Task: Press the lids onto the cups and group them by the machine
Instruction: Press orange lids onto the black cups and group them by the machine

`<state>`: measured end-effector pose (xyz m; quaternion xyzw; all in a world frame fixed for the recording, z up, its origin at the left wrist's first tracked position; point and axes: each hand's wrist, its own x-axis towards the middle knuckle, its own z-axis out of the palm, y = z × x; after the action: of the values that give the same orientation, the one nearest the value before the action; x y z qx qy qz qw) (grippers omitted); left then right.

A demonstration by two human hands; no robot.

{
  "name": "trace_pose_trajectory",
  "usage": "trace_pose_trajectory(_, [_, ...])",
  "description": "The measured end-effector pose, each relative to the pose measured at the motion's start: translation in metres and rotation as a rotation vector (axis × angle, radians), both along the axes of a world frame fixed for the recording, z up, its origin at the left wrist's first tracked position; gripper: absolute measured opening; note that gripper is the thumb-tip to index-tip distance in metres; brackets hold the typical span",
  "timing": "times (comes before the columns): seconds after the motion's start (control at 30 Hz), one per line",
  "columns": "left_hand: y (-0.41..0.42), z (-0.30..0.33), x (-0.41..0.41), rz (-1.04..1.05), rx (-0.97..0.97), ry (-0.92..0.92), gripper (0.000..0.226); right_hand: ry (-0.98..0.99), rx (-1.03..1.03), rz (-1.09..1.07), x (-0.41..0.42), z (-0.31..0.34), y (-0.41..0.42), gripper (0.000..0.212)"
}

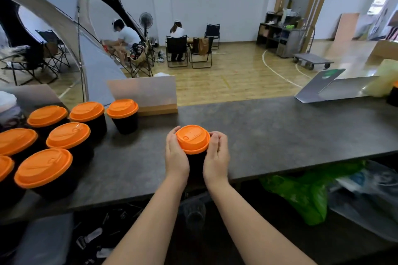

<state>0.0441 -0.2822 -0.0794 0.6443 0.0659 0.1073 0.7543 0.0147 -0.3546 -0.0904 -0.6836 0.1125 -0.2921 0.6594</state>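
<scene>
A black cup (195,162) with an orange lid (192,139) stands on the dark counter (280,131) near its front edge. My left hand (175,153) wraps its left side and my right hand (216,155) wraps its right side, fingers curled round the lid's rim. At the left stand several more black cups with orange lids, among them one at the back (123,114), one in the middle (68,135) and one nearest me (44,168). No machine is clearly in view.
A frosted sign on a wooden base (148,97) stands behind the cups. A folded grey card stand (323,86) and a yellowish bag (385,77) sit at the far right. Green and clear plastic bags (301,196) lie under the counter. People sit on chairs beyond.
</scene>
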Motion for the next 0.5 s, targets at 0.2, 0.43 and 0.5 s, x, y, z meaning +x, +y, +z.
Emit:
trace_pose_trajectory(0.2, [-0.027,0.012,-0.027,-0.155,-0.040,-0.005,0.048,0.003,0.081,0.070,-0.018,0.008,-0.026,0.033])
trace_pose_trajectory(0.43, [-0.075,0.028,-0.062,-0.528,0.020,-0.040,0.042,0.009,0.157,-0.070,-0.047,0.037,-0.124,0.031])
trace_pose_trajectory(0.5, [-0.100,0.033,-0.071,-0.632,0.057,-0.071,0.042,0.015,0.137,-0.111,-0.061,0.042,-0.156,0.033])
